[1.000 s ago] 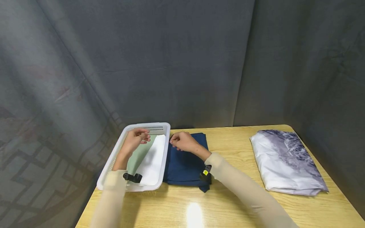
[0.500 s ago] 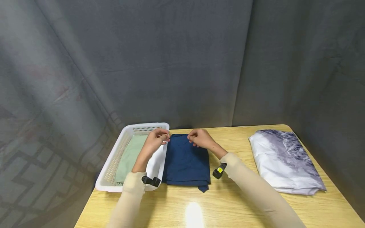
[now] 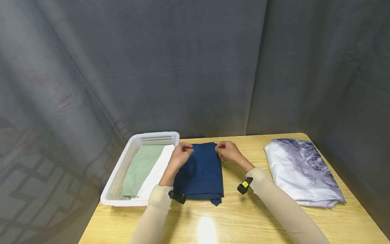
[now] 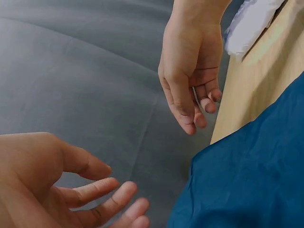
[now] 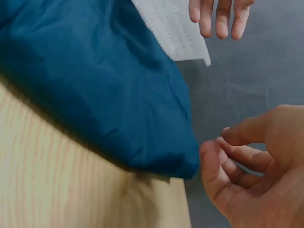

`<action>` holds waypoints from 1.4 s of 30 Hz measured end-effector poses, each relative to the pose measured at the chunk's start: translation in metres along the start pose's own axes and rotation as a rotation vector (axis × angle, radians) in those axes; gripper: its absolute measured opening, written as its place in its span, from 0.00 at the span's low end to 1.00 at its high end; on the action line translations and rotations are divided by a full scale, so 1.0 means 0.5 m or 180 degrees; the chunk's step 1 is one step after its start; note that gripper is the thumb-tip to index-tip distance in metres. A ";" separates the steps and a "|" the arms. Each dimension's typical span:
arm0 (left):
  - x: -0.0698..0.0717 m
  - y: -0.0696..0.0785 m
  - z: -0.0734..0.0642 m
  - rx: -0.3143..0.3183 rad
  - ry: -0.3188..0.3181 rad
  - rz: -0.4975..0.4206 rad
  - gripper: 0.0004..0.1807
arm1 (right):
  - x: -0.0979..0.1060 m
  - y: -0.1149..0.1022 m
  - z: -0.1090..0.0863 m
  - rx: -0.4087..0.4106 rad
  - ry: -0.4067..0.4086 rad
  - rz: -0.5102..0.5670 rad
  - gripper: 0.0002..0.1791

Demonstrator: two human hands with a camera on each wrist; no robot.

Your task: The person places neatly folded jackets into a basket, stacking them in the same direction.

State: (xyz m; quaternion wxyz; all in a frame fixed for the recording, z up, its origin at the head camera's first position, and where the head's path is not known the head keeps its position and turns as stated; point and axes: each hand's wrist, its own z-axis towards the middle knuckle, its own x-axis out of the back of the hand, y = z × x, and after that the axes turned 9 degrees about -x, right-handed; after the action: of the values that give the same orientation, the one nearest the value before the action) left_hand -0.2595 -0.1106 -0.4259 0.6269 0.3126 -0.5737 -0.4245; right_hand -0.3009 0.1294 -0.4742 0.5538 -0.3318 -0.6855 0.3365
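Note:
A folded navy cloth [image 3: 199, 173] lies on the table, one small corner sticking out at its near edge. Above its far left part is my left hand [image 3: 180, 156], fingers loosely bent and holding nothing; the left wrist view shows a gap between its thumb and fingers [image 4: 102, 190]. At the cloth's far right corner is my right hand [image 3: 230, 151]. In the right wrist view its thumb [image 5: 251, 129] and fingertips curve toward each other beside the blue cloth [image 5: 114, 95], with no fabric between them.
A white plastic basket [image 3: 111, 183] stands to the left, with a folded green cloth [image 3: 141, 167] and a white cloth [image 3: 155, 176] inside. On the right lies a folded white and grey patterned cloth [image 3: 304, 173]. A dark grey curtain [image 3: 182, 67] hangs behind the table [image 3: 243, 217].
Both hands have moved right: the left from over the basket to over the navy cloth, the right from the cloth's far left part to its far right corner. The cloths have stayed put.

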 end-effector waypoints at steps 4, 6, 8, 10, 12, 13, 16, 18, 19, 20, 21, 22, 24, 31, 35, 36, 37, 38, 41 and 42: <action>-0.020 0.005 -0.005 0.0029 -0.0078 0.0089 0.17 | -0.007 0.035 0.003 -0.0209 -0.0079 0.0007 0.16; -0.030 0.007 -0.009 0.0050 -0.0143 0.0108 0.19 | -0.014 0.055 0.005 -0.0305 -0.0117 -0.0054 0.19; -0.043 0.006 -0.012 0.0101 -0.0176 0.0123 0.19 | -0.023 0.071 0.005 -0.0379 -0.0167 -0.0125 0.22; -0.059 0.006 -0.015 0.0149 -0.0180 0.0129 0.19 | -0.031 0.080 0.004 -0.0453 -0.0181 -0.0140 0.25; -0.076 0.003 -0.016 0.0185 -0.0181 0.0125 0.20 | -0.038 0.084 0.004 -0.0511 -0.0177 -0.0130 0.28; -0.084 0.001 -0.017 0.0195 -0.0182 0.0121 0.20 | -0.040 0.084 0.003 -0.0524 -0.0169 -0.0130 0.29; -0.102 -0.006 -0.020 0.0206 -0.0165 0.0132 0.21 | -0.049 0.081 0.004 -0.0565 -0.0109 -0.0132 0.32; -0.109 -0.013 -0.021 0.0230 -0.0138 0.0134 0.21 | -0.053 0.079 0.003 -0.0584 -0.0092 -0.0174 0.33; -0.113 -0.017 -0.021 0.0240 -0.0122 0.0140 0.21 | -0.056 0.079 0.003 -0.0594 -0.0084 -0.0190 0.34; -0.115 -0.021 -0.021 0.0259 -0.0107 0.0138 0.21 | -0.058 0.079 0.003 -0.0611 -0.0071 -0.0205 0.34; -0.118 -0.026 -0.021 0.0285 -0.0100 0.0124 0.21 | -0.060 0.080 0.004 -0.0604 -0.0069 -0.0233 0.34; -0.120 -0.031 -0.022 0.0314 -0.0098 0.0111 0.22 | -0.063 0.082 0.004 -0.0589 -0.0066 -0.0267 0.33; -0.125 -0.042 -0.023 0.0367 -0.0114 0.0073 0.22 | -0.068 0.085 0.004 -0.0563 -0.0048 -0.0302 0.32; -0.135 -0.065 -0.022 0.0421 -0.0190 -0.0042 0.24 | -0.075 0.087 -0.003 -0.0514 0.0050 -0.0228 0.28; -0.137 -0.064 -0.024 0.0429 -0.0251 -0.0049 0.25 | -0.067 0.083 -0.010 -0.0531 0.0061 -0.0118 0.28; -0.137 -0.063 -0.024 0.0430 -0.0278 -0.0059 0.25 | -0.064 0.083 -0.011 -0.0538 0.0054 -0.0098 0.28; -0.138 -0.061 -0.026 0.0430 -0.0311 -0.0067 0.25 | -0.061 0.083 -0.012 -0.0540 0.0042 -0.0082 0.28; -0.138 -0.060 -0.027 0.0426 -0.0342 -0.0077 0.26 | -0.057 0.085 -0.013 -0.0547 0.0032 -0.0074 0.27; -0.141 -0.056 -0.030 0.0365 -0.0458 -0.0103 0.27 | -0.044 0.091 -0.013 -0.0527 0.0012 -0.0069 0.26; -0.142 -0.055 -0.031 0.0341 -0.0501 -0.0120 0.27 | -0.038 0.095 -0.014 -0.0519 0.0010 -0.0071 0.26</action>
State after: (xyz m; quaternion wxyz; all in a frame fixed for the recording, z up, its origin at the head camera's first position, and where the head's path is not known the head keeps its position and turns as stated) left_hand -0.2478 -0.0611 -0.4843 0.5541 0.3221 -0.6371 -0.4282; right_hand -0.2870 0.1404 -0.5226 0.5298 -0.3687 -0.7134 0.2728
